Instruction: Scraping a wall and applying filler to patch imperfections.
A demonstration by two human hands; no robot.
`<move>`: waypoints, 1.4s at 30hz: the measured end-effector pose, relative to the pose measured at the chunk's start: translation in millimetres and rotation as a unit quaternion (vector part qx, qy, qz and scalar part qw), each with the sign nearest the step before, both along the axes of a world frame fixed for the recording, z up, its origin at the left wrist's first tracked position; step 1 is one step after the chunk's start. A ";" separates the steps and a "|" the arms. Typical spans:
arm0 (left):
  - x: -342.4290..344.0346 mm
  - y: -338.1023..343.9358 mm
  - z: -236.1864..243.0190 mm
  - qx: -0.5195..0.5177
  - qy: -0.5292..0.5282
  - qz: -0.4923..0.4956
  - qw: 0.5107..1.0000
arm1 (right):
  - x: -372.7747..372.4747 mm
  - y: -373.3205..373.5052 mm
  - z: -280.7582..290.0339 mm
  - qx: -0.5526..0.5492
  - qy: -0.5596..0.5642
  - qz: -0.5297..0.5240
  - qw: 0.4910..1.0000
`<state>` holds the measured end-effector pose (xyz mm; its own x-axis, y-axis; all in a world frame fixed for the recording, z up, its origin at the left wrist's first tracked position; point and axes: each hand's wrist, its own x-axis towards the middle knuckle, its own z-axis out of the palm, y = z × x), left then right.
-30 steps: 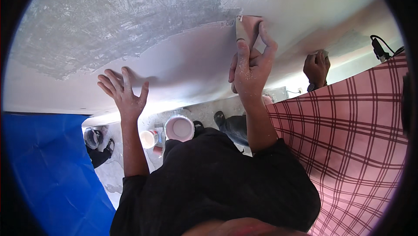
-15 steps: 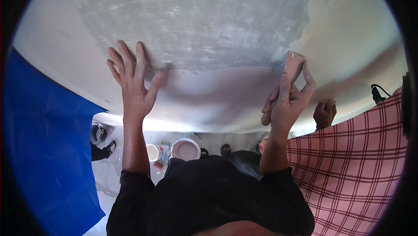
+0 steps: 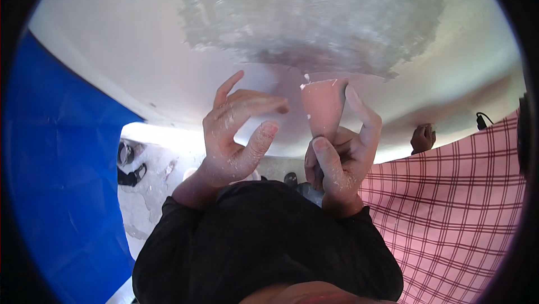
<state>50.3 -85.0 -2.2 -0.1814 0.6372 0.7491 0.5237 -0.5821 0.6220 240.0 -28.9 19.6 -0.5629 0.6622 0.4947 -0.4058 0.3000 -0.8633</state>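
Note:
In front of me curves a large pale surface with a rough grey patch of filler on it. My right hand grips the narrow end of a pink putty spreader; its wide edge points at the surface and carries white filler. My index finger rests along its right side. My left hand hovers to the left of the spreader, fingers apart and partly bent, with nothing in it. White dust and specks cover both hands.
A blue sheet hangs at the left and a pink plaid cloth at the right. Another person's hand is near the surface at the right, beside a black cable plug. A dark bucket stands on the floor at the left.
My left hand has come off the surface and moved right and toward me. My right hand has moved left with the spreader, now turned with its broad face in view. My view has shifted left.

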 end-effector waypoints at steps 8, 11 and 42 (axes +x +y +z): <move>-44.9 -37.1 -14.2 -0.042 -0.288 -0.037 0.956 | -67.4 -40.3 -31.2 -0.032 -0.138 0.028 0.990; -78.0 -53.2 -32.2 -0.078 -0.304 -0.033 0.949 | -90.7 -43.8 -40.8 -0.001 -0.193 0.037 0.980; -275.2 -26.1 -79.1 0.193 0.175 0.351 0.900 | -197.7 -16.7 -79.0 -0.003 -0.074 -0.188 0.979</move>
